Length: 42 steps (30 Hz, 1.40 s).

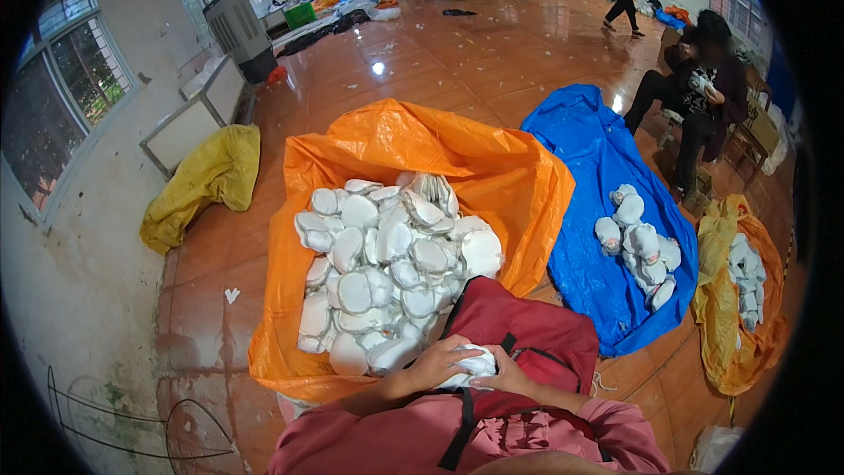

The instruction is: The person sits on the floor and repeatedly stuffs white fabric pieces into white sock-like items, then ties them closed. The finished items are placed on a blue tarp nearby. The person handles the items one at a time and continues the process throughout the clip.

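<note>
A white piece (473, 364) is held b/w L grip (437, 361) & R grip (510, 373), w/ the white pile (358, 292) in the orange bag (387, 129) ahead-left, nearer L grip.

Floor (492, 62): reddish-brown tile, glossy, light patches reflected. Directly on it: big open orange sack (541, 189), centre; open blue sack (571, 141) just beside it, right; smaller yellow-and-orange sack (719, 343), far right; crumpled yellow sack (207, 178) by left wall. White scrap (231, 295) left of orange sack. Small pale bits scattered. Flat dark item (459, 12) further back, material unclear.
</note>
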Tool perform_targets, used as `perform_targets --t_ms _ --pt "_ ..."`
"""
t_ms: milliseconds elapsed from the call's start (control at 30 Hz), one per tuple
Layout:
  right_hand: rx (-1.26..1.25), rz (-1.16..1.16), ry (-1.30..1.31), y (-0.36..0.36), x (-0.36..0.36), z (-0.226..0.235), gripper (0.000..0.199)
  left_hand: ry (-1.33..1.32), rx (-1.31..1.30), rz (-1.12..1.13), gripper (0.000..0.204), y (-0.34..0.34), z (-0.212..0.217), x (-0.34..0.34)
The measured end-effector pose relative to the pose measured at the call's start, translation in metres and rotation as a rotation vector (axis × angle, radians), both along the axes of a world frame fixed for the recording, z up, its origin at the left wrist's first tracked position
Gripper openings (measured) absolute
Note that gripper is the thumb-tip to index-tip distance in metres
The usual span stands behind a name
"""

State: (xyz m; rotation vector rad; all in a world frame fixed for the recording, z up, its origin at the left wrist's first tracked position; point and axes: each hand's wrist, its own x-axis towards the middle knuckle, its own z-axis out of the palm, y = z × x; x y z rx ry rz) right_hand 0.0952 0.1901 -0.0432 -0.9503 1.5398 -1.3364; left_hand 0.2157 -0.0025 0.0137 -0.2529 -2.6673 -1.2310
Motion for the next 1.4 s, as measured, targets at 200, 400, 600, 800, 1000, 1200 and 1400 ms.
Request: perform_targets --t_ms 200,400,600,800,1000,1200,1400 --pt "-0.117 -0.067 -0.646 -0.006 -0.017 0.014 0.056 0.082 0.029 0.013 0.045 -0.009 0.019 -0.02" --pt "-0.22 0.076 -0.694 -0.022 -0.036 0.042 0.085 0.182 0.181 0.145 0.04 -0.026 0.02 -0.037" --pt "-0.314 0.023 -0.642 -0.036 -0.018 0.031 0.097 0.061 0.422 0.386 0.032 -0.028 -0.001 -0.037" --pt "-0.289 -0.214 -0.314 -0.056 -0.004 -0.011 0.09 0.062 0.653 0.605 0.026 -0.016 -0.029 -0.036" --pt "-0.151 -0.311 -0.116 -0.062 -0.004 -0.004 0.072 0.001 0.82 0.846 0.02 0.001 -0.032 -0.037" --pt "-0.209 -0.333 -0.096 -0.06 -0.001 0.004 0.066 0.038 0.623 0.864 0.018 0.006 -0.026 -0.037" --pt "-0.196 -0.336 -0.318 -0.064 -0.007 -0.008 0.059 0.094 0.482 0.817 0.017 0.006 -0.015 -0.034"
